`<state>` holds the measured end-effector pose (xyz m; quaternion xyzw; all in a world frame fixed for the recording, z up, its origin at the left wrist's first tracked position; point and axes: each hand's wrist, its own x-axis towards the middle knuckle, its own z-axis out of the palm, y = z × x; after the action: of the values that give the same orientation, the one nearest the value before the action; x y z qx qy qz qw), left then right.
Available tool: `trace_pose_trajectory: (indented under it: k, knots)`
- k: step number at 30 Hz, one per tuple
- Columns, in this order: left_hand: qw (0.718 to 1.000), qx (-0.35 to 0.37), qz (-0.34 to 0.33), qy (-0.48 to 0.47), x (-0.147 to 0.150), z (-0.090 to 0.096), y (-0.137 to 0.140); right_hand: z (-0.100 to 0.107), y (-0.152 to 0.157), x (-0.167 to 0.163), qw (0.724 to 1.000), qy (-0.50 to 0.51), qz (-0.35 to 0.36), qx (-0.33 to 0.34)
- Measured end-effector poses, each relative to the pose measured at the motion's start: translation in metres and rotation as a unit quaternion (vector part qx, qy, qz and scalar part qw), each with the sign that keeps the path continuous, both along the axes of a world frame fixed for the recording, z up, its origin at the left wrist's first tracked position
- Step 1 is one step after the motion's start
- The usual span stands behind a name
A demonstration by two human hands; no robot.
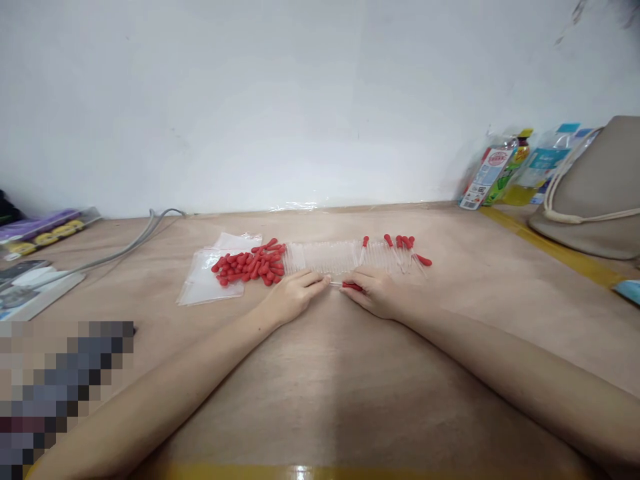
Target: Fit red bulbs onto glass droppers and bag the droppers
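Note:
My left hand (pixel 293 297) pinches the clear glass end of a dropper tube (pixel 335 284) on the wooden table (pixel 325 373). My right hand (pixel 375 292) pinches a red rubber bulb (pixel 351 286) at the tube's other end. Just beyond my hands lies a row of clear glass tubes (pixel 325 257). A heap of loose red bulbs (pixel 253 263) sits to its left. Several finished droppers with red bulbs (pixel 400 248) lie to the right of the row.
Clear plastic bags (pixel 210 280) lie under and left of the bulb heap. A grey cable (pixel 125 247) runs along the left. Bottles in plastic (pixel 510 170) and a beige bag (pixel 595 193) stand at the back right. Packets (pixel 35 233) lie far left.

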<state>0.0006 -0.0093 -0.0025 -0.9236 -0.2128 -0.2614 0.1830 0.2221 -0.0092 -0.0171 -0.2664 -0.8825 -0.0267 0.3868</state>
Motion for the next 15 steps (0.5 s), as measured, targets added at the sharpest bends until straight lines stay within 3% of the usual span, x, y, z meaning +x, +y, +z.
trace_pose_trajectory:
  k: [4, 10, 15]
  knots:
    - [0.999, -0.011, 0.000, -0.031, 0.002, -0.002, 0.001, 0.002, 0.001, -0.001, 1.000, 0.015, 0.000, -0.022]
    - [0.994, -0.029, -0.002, -0.103, 0.000, -0.009, 0.006, 0.009, 0.004, 0.004, 0.988, 0.054, -0.007, -0.141]
    - [0.994, -0.035, 0.003, -0.108, 0.000, -0.011, 0.008, 0.007, 0.006, 0.007, 0.984, 0.042, -0.015, -0.170]
